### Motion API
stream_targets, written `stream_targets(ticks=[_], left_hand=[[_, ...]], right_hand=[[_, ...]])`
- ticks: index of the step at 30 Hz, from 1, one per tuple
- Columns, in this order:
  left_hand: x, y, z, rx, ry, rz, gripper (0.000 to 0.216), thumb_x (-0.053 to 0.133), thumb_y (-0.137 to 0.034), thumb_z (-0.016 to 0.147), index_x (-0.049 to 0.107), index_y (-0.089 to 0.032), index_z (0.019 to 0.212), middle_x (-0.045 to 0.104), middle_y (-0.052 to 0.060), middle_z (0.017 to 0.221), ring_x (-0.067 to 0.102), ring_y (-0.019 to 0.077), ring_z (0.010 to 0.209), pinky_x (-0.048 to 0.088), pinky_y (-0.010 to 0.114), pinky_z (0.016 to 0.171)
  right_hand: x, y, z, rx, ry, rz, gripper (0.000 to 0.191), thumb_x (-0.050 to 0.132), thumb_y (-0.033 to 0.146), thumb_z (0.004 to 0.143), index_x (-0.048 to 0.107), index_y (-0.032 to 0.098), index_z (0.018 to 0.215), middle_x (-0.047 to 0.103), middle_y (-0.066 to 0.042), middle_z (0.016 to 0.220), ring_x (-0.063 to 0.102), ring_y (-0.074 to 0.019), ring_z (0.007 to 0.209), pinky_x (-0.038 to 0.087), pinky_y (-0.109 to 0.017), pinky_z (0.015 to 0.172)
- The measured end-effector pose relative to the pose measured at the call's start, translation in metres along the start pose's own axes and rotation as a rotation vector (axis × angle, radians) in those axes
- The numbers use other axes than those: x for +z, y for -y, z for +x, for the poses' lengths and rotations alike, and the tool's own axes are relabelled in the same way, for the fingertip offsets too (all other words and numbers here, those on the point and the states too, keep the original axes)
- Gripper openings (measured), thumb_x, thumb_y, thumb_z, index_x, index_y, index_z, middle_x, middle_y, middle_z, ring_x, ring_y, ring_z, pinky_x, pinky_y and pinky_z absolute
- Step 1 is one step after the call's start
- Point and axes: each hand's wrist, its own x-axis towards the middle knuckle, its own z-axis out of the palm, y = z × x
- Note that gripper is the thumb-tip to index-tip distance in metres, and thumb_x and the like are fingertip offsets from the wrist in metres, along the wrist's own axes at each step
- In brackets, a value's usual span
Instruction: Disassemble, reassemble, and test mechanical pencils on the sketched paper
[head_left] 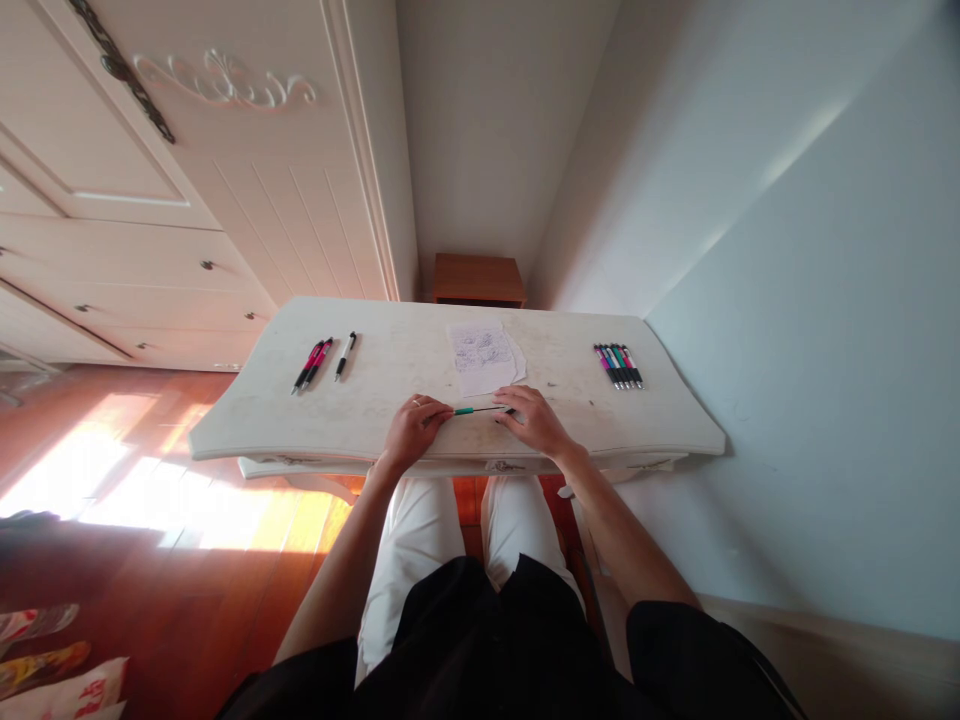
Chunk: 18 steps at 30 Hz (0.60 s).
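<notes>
My left hand is closed around one end of a green pen barrel, low over the front of the white table. A thin dark rod, which looks like the pen's refill, runs from the barrel toward my right hand. The fingers of that hand are closed on the rod's other end and a dark piece, probably the pen's grip part, mostly hidden by the fingers. Just beyond both hands lie scribbled paper sheets.
On the white table, two pink-and-black pens and a white-and-black pen lie at left. Several colored pens sit in a row at right. A wall borders the right side; a white cabinet stands at left.
</notes>
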Motion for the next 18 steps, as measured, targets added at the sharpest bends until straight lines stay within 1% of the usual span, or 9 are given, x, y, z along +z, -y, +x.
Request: stream_targets(ticks=[3, 5, 8, 12, 15, 18], left_hand=[[0.0, 0.0, 0.0, -0.01, 0.006, -0.002, 0.016, 0.057, -0.027, 0.087, 0.072, -0.021, 0.086, 0.071, 0.004, 0.085, 0.06, 0.0189, 0.084, 0.048, 0.033, 0.081], [0.0, 0.0, 0.0, -0.018, 0.011, -0.004, 0.016, 0.057, -0.027, 0.087, 0.072, -0.021, 0.086, 0.071, 0.004, 0.085, 0.06, 0.019, 0.084, 0.048, 0.033, 0.082], [0.0, 0.001, 0.0, -0.024, 0.017, -0.001, 0.016, 0.057, -0.027, 0.087, 0.072, -0.022, 0.087, 0.071, 0.004, 0.085, 0.061, 0.019, 0.085, 0.048, 0.033, 0.082], [0.0, 0.001, 0.0, -0.021, 0.016, 0.011, 0.017, 0.057, -0.028, 0.087, 0.073, -0.022, 0.087, 0.072, 0.004, 0.085, 0.061, 0.0192, 0.085, 0.048, 0.033, 0.082], [0.0, 0.001, 0.0, -0.025, 0.016, 0.022, 0.017, 0.057, -0.028, 0.087, 0.073, -0.022, 0.087, 0.072, 0.004, 0.086, 0.061, 0.0195, 0.086, 0.048, 0.033, 0.082], [0.0, 0.001, 0.0, -0.03, 0.023, 0.027, 0.017, 0.057, -0.029, 0.087, 0.073, -0.023, 0.087, 0.072, 0.004, 0.086, 0.061, 0.0195, 0.086, 0.048, 0.033, 0.082]], right_hand=[[-0.006, -0.006, -0.004, 0.037, -0.042, 0.03, 0.025, 0.062, 0.032, 0.086, 0.065, 0.024, 0.11, 0.067, -0.008, 0.113, 0.06, -0.0228, 0.108, 0.046, -0.042, 0.095], [-0.013, -0.014, -0.011, 0.099, -0.089, 0.017, 0.026, 0.059, 0.032, 0.088, 0.064, 0.024, 0.112, 0.066, -0.007, 0.111, 0.059, -0.0225, 0.106, 0.047, -0.041, 0.094], [-0.027, -0.03, -0.023, 0.221, -0.15, -0.112, 0.024, 0.056, 0.029, 0.088, 0.065, 0.021, 0.109, 0.066, -0.008, 0.102, 0.061, -0.0221, 0.093, 0.05, -0.039, 0.087], [-0.04, -0.045, -0.036, 0.338, -0.091, -0.297, 0.022, 0.054, 0.023, 0.086, 0.069, 0.018, 0.102, 0.064, -0.009, 0.095, 0.059, -0.0231, 0.088, 0.049, -0.037, 0.082], [-0.041, -0.05, -0.04, 0.385, -0.039, -0.346, 0.02, 0.052, 0.02, 0.085, 0.07, 0.019, 0.094, 0.063, -0.008, 0.091, 0.058, -0.0227, 0.088, 0.048, -0.036, 0.082], [-0.037, -0.052, -0.04, 0.396, -0.024, -0.356, 0.02, 0.05, 0.018, 0.086, 0.07, 0.02, 0.087, 0.063, -0.007, 0.089, 0.058, -0.0219, 0.088, 0.047, -0.035, 0.083]])
